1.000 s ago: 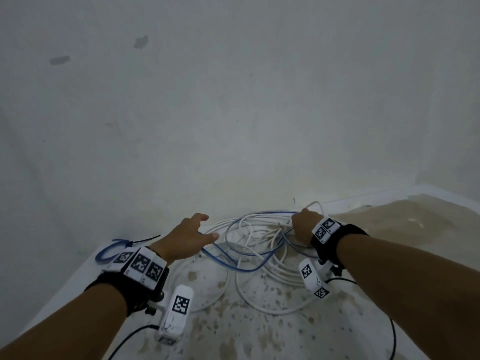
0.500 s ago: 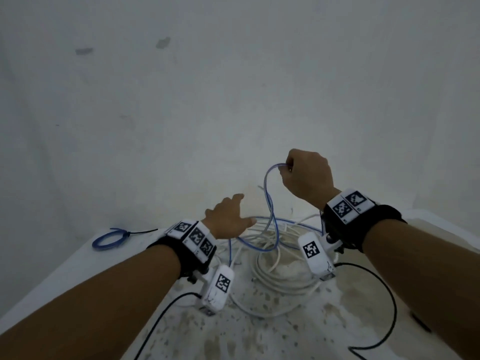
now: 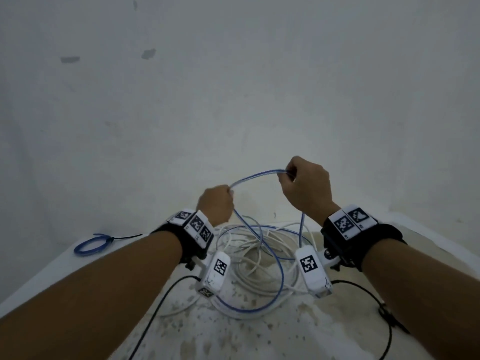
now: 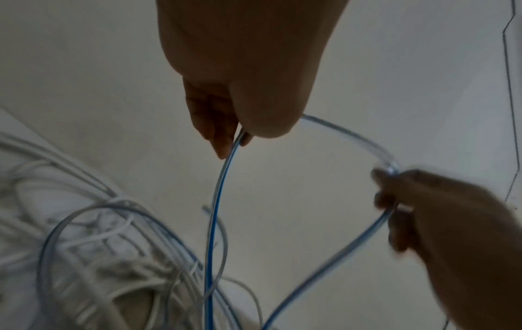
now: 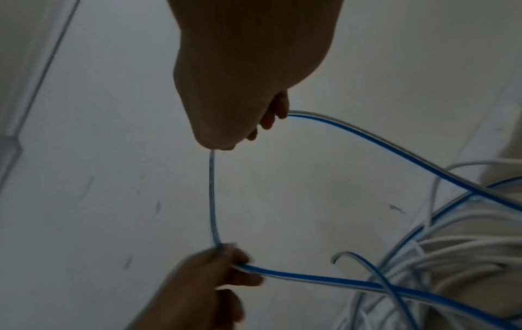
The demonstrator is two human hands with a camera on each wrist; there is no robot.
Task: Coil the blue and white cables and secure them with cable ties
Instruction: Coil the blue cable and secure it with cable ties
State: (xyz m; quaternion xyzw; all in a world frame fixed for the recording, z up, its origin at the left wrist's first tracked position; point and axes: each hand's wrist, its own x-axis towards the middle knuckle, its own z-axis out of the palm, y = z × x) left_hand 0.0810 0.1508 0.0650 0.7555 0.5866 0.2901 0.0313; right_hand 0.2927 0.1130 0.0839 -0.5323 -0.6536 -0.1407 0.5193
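Both hands hold one blue cable (image 3: 257, 175) up above the table, an arc of it spanning between them. My left hand (image 3: 217, 205) pinches it at the arc's lower left end, shown in the left wrist view as the left hand (image 4: 234, 134) on the blue cable (image 4: 217, 201). My right hand (image 3: 304, 183) grips the higher right end, seen as the right hand (image 5: 248, 125) with the blue cable (image 5: 367, 143) leaving it. From both hands the cable drops into a loose tangle of white cable (image 3: 249, 266) and blue loops on the table.
A small coiled blue cable (image 3: 89, 245) bound with a black cable tie lies at the table's (image 3: 52, 271) far left. A white wall stands close behind. Black wrist-camera leads (image 3: 387, 323) trail over the stained tabletop near me.
My left hand rose from above the pile and took hold of the blue cable. The right hand, which had lifted the cable off the table, now holds it out as an arc.
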